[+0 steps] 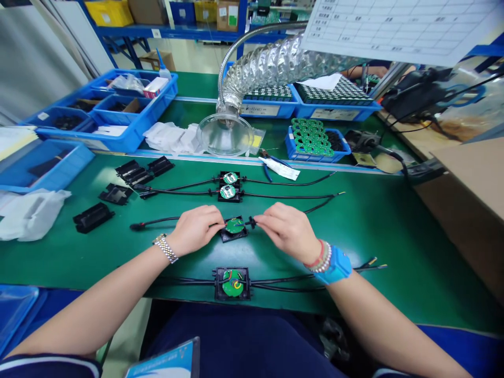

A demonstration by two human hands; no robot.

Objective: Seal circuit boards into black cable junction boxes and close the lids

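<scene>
Between my hands a round green circuit board [235, 226] lies in a black plastic housing [233, 237] on the green bench. My left hand [199, 227] is closed at the board's left edge, pinching a cable end whose black cable [155, 221] runs left. On the other side my right hand [289, 231] pinches another black cable near its grommet [251, 222], just right of the housing. Nearer me sits a second housing with a green board [232, 283] and cables both ways. Farther off, two joined housings hold small round boards [228, 191] with cables attached.
Loose black housing parts [93, 217] lie on the left. A fume extraction hood [226, 135] hangs over the far middle. Pliers [268, 167] and a blue bin with stacked green boards [311, 139] are beyond my right hand. A cardboard box [472, 173] borders the right.
</scene>
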